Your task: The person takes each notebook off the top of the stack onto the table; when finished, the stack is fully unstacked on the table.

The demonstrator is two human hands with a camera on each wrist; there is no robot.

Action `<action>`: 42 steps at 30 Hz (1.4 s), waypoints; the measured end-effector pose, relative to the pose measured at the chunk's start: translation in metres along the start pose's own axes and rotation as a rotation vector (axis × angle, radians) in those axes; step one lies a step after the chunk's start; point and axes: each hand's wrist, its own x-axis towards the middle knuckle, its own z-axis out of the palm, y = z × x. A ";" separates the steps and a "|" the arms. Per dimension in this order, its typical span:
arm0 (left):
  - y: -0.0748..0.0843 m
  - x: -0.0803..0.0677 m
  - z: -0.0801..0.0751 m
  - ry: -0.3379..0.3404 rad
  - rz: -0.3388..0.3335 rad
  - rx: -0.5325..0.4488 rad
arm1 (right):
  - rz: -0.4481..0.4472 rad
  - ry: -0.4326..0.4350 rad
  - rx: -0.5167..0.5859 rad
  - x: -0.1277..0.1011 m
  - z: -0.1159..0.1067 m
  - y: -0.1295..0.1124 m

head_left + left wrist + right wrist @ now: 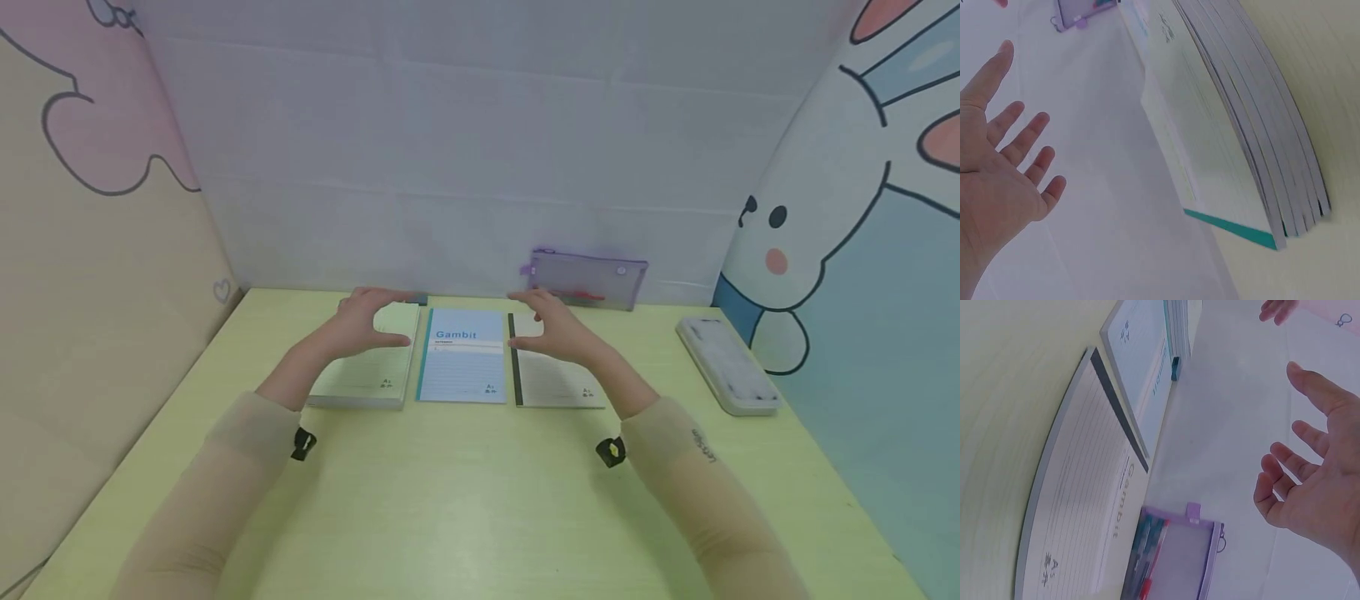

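Head view: your left hand (367, 321) hovers over the green notebook stack (371, 367), your right hand (551, 325) over the white notebook (555, 379); both are released, grasping nothing. The blue Gambit notebook (463, 358) lies between them on the table (465, 500).

Left wrist view: fingers (1019, 137) spread, stack (1229, 137) thick.

Right wrist view: palm (1316, 487) slack, a purple pencil pouch (1175, 559) beside the white notebook (1079, 512).

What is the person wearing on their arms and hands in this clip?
Both arms are covered by snug beige sleeves that end near the wrists. The right sleeve carries a small dark printed marking. A small black device sits at each wrist, the right one with a yellowish spot. The left hand and right hand are bare: no gloves or rings visible.
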 end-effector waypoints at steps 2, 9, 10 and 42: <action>-0.011 -0.007 -0.004 0.019 -0.019 0.000 | -0.005 0.003 0.004 0.005 0.007 -0.009; -0.058 -0.030 -0.011 0.042 -0.072 -0.003 | -0.039 0.010 0.006 0.024 0.045 -0.034; -0.064 -0.033 -0.012 0.042 -0.077 -0.003 | -0.045 0.011 0.012 0.027 0.052 -0.038; -0.141 -0.061 0.008 -0.204 -0.266 -0.192 | 0.100 -0.175 -0.066 0.072 0.172 -0.069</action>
